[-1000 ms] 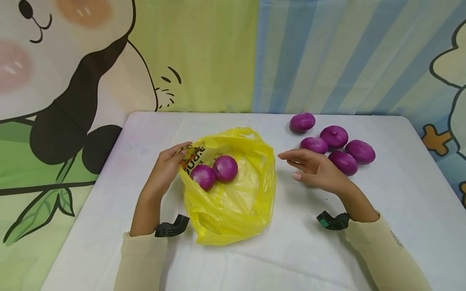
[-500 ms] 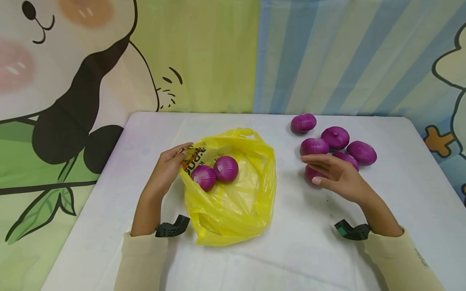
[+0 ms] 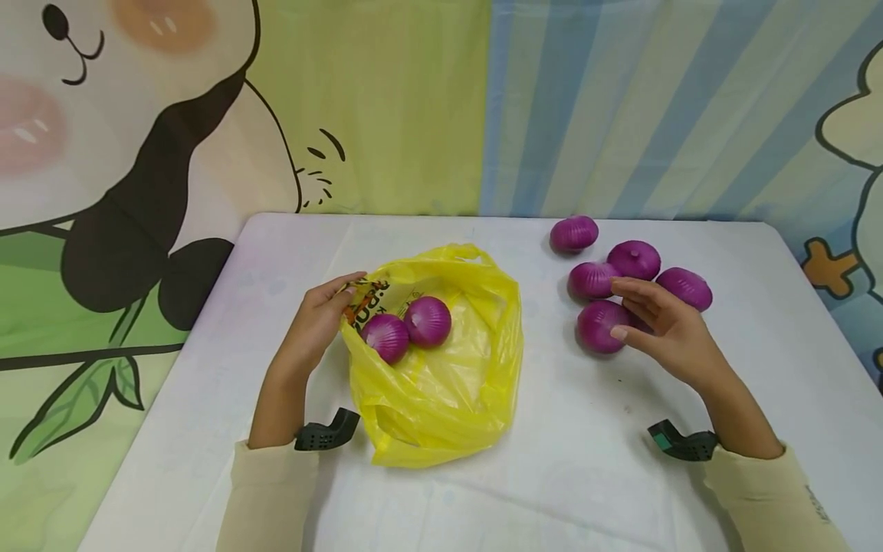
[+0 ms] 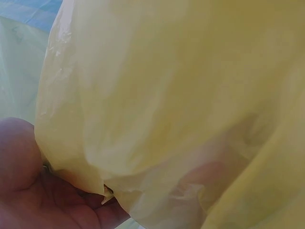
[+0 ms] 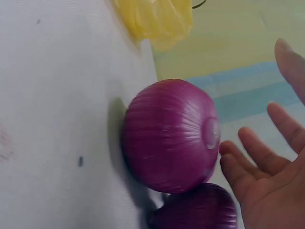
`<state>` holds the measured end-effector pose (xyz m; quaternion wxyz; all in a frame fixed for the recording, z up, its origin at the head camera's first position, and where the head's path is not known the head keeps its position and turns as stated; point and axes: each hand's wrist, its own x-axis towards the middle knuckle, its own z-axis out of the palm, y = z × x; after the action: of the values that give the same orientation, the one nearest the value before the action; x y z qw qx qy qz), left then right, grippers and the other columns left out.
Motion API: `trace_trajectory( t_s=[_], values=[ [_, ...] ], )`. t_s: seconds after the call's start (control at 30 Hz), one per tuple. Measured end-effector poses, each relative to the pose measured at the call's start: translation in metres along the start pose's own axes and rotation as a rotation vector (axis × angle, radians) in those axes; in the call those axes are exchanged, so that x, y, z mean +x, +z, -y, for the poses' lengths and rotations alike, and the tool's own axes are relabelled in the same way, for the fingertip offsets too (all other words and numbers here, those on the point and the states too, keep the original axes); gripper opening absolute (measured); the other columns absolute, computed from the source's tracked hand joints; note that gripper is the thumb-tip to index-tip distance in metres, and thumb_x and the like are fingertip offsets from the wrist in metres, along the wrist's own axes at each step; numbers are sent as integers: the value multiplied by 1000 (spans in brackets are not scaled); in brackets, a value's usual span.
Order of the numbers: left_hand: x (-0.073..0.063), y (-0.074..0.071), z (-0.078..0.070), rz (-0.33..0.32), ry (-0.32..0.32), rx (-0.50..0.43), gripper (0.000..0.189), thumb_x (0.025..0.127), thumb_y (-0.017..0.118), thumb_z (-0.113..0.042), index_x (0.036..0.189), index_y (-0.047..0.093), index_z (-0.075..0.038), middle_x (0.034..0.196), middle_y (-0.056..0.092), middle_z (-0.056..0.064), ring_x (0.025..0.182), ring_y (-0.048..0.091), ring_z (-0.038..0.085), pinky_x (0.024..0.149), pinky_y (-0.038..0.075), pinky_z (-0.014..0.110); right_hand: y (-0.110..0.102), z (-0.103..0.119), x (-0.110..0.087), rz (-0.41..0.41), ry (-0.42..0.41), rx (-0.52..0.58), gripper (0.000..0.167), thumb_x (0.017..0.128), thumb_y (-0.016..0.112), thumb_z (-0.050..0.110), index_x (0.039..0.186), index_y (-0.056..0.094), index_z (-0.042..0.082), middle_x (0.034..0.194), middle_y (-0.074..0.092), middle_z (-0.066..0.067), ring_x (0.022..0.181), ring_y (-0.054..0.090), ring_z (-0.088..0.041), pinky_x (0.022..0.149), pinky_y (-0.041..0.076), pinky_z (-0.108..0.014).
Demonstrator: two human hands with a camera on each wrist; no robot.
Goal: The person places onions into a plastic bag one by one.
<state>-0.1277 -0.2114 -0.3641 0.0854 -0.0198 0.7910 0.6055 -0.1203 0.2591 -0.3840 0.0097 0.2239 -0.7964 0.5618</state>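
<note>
My left hand (image 3: 313,326) pinches the left rim of a yellow plastic bag (image 3: 476,376). Two purple onions, one on the left (image 3: 385,338) and one on the right (image 3: 428,321), lie inside the open bag. In the left wrist view the bag (image 4: 143,95) fills most of the picture, with part of the left hand (image 4: 71,205) at its edge. My right hand (image 3: 669,330), fingers apart and relaxed, is just right of the nearest loose onion (image 3: 600,327). The right wrist view shows that onion (image 5: 167,136) beside the spread fingers, none curled round it.
Several more purple onions sit at the back right, including a far one (image 3: 574,234) and a right-hand one (image 3: 684,288); another is mostly behind the right hand. The white table (image 3: 552,491) ends at a printed cloth backdrop (image 3: 400,107).
My right hand has moved right, away from the bag, uncovering the nearest loose onion as it draws back. The left hand and the bag stay where they were.
</note>
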Motion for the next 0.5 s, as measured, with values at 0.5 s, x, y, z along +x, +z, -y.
trace_trajectory(
  t_s=[0.5],
  values=[
    [1, 0, 1, 4, 13, 6, 43, 106, 36, -23, 145, 46, -5, 134, 52, 15, 120, 51, 29, 108, 34, 43, 17, -12, 3, 37, 215, -195, 72, 85, 77, 15, 147, 41, 11, 146, 41, -15, 138, 31, -39, 107, 33, -37]
  ],
)
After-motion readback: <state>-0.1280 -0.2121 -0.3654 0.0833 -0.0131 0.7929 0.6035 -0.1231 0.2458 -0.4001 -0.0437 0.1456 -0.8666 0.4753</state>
